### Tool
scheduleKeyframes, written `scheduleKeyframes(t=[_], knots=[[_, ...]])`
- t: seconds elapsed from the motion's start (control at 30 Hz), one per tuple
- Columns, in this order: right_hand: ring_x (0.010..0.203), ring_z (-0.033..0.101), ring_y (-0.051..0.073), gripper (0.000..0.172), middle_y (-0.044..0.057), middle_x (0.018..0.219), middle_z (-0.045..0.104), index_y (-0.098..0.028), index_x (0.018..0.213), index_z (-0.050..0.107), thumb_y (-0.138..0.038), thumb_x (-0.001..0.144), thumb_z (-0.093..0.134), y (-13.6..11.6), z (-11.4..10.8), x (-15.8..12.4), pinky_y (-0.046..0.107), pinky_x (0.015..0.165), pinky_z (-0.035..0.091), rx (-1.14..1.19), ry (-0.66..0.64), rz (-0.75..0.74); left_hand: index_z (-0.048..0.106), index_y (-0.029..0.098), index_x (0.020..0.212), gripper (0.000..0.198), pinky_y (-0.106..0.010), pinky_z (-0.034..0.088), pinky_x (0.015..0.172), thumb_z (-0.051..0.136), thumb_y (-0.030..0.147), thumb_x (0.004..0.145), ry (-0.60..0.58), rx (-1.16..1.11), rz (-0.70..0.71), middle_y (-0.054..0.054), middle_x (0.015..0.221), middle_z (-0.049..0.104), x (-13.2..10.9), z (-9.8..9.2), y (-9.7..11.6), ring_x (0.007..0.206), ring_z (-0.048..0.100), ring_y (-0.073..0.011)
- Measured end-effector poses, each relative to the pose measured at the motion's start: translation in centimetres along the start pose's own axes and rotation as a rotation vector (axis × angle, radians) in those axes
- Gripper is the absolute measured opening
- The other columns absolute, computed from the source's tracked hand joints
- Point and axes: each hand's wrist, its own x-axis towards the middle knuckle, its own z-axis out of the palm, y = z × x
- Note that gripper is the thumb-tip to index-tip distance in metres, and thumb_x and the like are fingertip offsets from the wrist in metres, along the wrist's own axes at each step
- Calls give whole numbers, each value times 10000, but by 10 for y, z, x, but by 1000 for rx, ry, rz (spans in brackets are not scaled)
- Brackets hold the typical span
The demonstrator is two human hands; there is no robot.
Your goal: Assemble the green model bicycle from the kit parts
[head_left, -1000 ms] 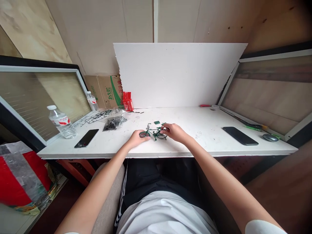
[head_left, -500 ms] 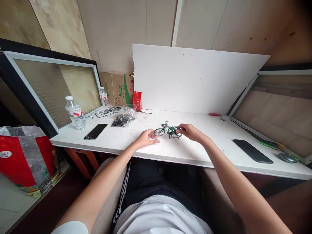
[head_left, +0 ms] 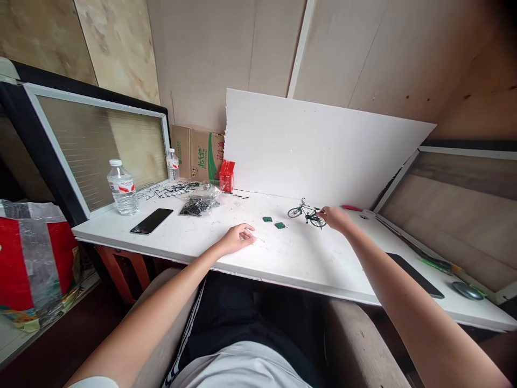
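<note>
A small dark green model bicycle (head_left: 307, 215) stands on the white table, right of the middle. My right hand (head_left: 334, 219) pinches its rear end, at the back wheel. Two small green square pieces lie to the left of the bicycle: one piece (head_left: 267, 219) and, just right of it, another piece (head_left: 280, 225). My left hand (head_left: 237, 238) rests on the table left of these pieces, fingers loosely curled and apart, with nothing in it.
Behind my left hand lie a clear bag of black parts (head_left: 198, 205) and thin black frames (head_left: 173, 189). A phone (head_left: 152, 221), a water bottle (head_left: 123, 188) and a red box (head_left: 226, 176) stand or lie around them. At the right are a black slab (head_left: 416, 275) and a mouse (head_left: 467, 290).
The bicycle has moved right and away with my right hand. My left hand has let go of its front wheel. Two green pieces now lie apart on the table. The view has shifted slightly.
</note>
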Motion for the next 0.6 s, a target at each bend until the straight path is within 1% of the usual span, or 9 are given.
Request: scheduleKeyframes(t=[0.07,0.13,0.2,0.3,0.4,0.6], knots=[[836,708,315,294,186,893,743,-172,993,734,-446,1018,629,11,6,12,411,766,503,-42,16,82,754,189,1110,377,-359,575,903,800,481,876,8,19,12,-114,1060,781,0,3,1,1027,725,-246],[915,723,327,309,200,950,748,-157,1039,736,-433,1045,597,21,11,22,418,804,518,-46,26,141,782,189,1038,330,-362,573,919,794,478,878,7,44,28,-113,1056,787,1,5,2,1021,721,-245],[991,725,338,343,218,1012,747,-142,1086,731,-425,1076,539,29,15,32,423,831,529,-39,40,209,794,191,1009,317,-365,569,934,792,480,878,-9,50,35,-112,1053,795,2,5,3,1019,722,-246],[1042,723,348,366,231,1053,741,-125,1124,726,-417,1088,509,37,19,43,430,849,539,-31,57,319,799,182,1019,347,-368,568,928,799,496,870,-42,7,-5,-116,1045,804,4,4,4,999,731,-248],[1034,723,348,357,228,1039,739,-122,1114,734,-419,1073,540,40,23,48,424,842,543,-15,59,377,806,179,1035,363,-373,558,950,814,495,855,-59,-15,-42,-115,1043,809,6,2,4,999,733,-246],[1058,724,375,337,283,1098,738,-107,1143,751,-387,1040,594,33,33,49,433,829,550,29,60,409,806,175,998,314,-371,553,926,820,449,844,-39,-29,-36,-111,997,810,7,2,2,966,726,-240]])
